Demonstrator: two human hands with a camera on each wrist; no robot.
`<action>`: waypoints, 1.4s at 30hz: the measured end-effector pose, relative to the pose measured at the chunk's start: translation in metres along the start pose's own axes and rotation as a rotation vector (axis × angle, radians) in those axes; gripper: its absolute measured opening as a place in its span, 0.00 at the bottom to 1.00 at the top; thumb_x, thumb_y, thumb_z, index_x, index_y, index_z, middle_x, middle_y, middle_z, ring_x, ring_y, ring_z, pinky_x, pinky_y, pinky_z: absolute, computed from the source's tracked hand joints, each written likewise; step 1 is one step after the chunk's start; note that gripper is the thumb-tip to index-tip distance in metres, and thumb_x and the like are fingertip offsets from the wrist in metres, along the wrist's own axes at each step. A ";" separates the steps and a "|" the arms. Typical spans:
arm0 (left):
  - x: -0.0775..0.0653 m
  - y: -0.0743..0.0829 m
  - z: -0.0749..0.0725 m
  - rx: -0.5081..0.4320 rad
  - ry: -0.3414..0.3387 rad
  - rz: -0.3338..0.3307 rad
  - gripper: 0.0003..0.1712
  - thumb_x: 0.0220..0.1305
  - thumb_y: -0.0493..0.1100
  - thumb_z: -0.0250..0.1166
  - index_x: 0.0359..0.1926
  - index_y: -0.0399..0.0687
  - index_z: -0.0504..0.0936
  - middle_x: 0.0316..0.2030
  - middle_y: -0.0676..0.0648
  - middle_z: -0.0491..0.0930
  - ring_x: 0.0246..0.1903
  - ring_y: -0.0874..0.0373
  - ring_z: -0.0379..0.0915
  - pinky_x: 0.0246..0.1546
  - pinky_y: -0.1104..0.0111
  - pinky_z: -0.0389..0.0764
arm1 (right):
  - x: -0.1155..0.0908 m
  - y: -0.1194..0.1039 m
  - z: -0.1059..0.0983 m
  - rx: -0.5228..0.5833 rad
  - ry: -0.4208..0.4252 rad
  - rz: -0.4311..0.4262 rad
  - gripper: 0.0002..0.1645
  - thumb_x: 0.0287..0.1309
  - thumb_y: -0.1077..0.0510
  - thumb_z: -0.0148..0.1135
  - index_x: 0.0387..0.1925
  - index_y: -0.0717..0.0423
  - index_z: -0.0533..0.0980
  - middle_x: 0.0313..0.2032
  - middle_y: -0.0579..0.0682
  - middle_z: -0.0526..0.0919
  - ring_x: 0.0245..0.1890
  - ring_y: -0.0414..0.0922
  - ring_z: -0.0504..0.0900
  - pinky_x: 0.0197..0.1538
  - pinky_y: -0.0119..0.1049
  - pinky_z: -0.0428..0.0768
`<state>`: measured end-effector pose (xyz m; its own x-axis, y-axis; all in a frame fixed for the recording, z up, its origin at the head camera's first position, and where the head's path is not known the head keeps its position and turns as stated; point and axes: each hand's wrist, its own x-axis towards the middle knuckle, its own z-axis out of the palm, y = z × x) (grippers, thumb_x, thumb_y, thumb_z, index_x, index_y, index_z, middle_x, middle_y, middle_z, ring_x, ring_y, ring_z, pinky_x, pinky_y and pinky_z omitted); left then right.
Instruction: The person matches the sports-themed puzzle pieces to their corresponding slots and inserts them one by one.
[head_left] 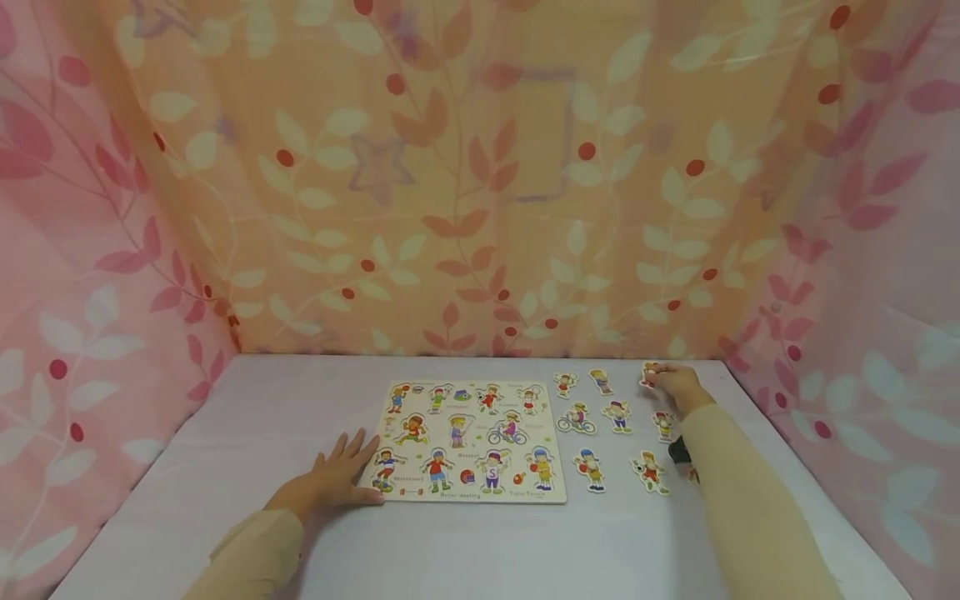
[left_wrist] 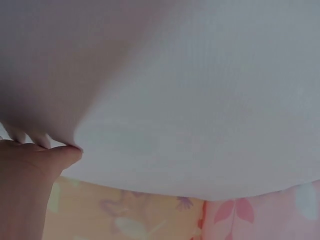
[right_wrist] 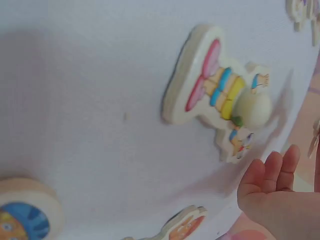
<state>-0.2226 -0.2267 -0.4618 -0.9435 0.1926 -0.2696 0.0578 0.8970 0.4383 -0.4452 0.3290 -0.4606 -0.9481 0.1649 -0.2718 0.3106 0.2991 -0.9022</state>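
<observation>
A flat puzzle board (head_left: pixel 474 457) printed with children playing sports lies on the white table. My left hand (head_left: pixel 337 475) rests at its left edge, fingers spread, thumb at the near left corner. In the left wrist view that hand (left_wrist: pixel 35 165) shows at the lower left, with the board out of sight. At the back right, my right hand (head_left: pixel 678 387) pinches a small figure-shaped puzzle piece (head_left: pixel 648 375), partly hidden by the fingers. In the right wrist view the right hand (right_wrist: pixel 275 192) appears at the lower right, its fingertips partly cut off.
Right of the board lie several loose pieces, among them a cyclist (head_left: pixel 576 419), a blue-capped figure (head_left: pixel 591 470) and a footballer (head_left: pixel 649 472). A knobbed piece (right_wrist: pixel 210 82) lies below the right hand. Patterned curtains (head_left: pixel 480 208) enclose the table's back and sides.
</observation>
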 end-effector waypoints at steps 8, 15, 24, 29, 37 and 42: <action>-0.004 0.002 0.002 -0.038 0.027 0.033 0.60 0.53 0.62 0.70 0.73 0.31 0.51 0.73 0.31 0.46 0.70 0.27 0.31 0.60 0.28 0.35 | -0.026 -0.020 0.008 0.035 0.002 0.002 0.19 0.66 0.56 0.58 0.54 0.62 0.70 0.66 0.63 0.62 0.66 0.59 0.58 0.70 0.53 0.56; -0.005 0.003 0.008 -0.040 0.051 0.020 0.60 0.53 0.61 0.71 0.72 0.30 0.51 0.72 0.30 0.47 0.70 0.27 0.33 0.60 0.28 0.37 | -0.043 -0.026 0.015 0.016 -0.017 -0.061 0.19 0.64 0.55 0.60 0.51 0.63 0.70 0.67 0.65 0.60 0.68 0.63 0.57 0.67 0.60 0.59; -0.003 0.005 0.008 -0.056 0.025 -0.021 0.60 0.53 0.60 0.71 0.73 0.30 0.50 0.73 0.31 0.46 0.71 0.29 0.32 0.62 0.30 0.36 | -0.063 -0.032 0.023 0.011 0.021 -0.058 0.17 0.64 0.53 0.60 0.48 0.60 0.73 0.66 0.62 0.61 0.66 0.60 0.58 0.67 0.59 0.61; -0.003 0.005 0.006 -0.039 0.032 -0.008 0.60 0.53 0.60 0.71 0.72 0.29 0.51 0.72 0.29 0.46 0.70 0.27 0.33 0.61 0.28 0.37 | -0.076 -0.038 0.027 0.057 0.022 -0.060 0.13 0.63 0.54 0.61 0.44 0.58 0.73 0.70 0.61 0.57 0.69 0.63 0.56 0.68 0.60 0.59; -0.002 0.002 0.010 -0.037 0.039 0.004 0.61 0.51 0.60 0.72 0.72 0.28 0.52 0.72 0.29 0.48 0.70 0.27 0.34 0.59 0.27 0.40 | -0.089 -0.038 0.032 0.058 0.040 -0.054 0.21 0.64 0.56 0.61 0.53 0.65 0.71 0.69 0.63 0.60 0.69 0.64 0.57 0.68 0.59 0.58; -0.001 0.001 0.009 -0.030 0.049 0.005 0.61 0.52 0.62 0.72 0.72 0.29 0.52 0.72 0.29 0.48 0.70 0.27 0.35 0.60 0.27 0.39 | -0.096 -0.044 0.036 0.066 0.022 -0.057 0.24 0.63 0.54 0.61 0.55 0.65 0.71 0.70 0.63 0.59 0.69 0.67 0.55 0.67 0.62 0.56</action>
<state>-0.2183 -0.2226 -0.4691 -0.9581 0.1768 -0.2255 0.0536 0.8837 0.4650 -0.3704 0.2665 -0.4069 -0.9623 0.1698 -0.2125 0.2503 0.2464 -0.9363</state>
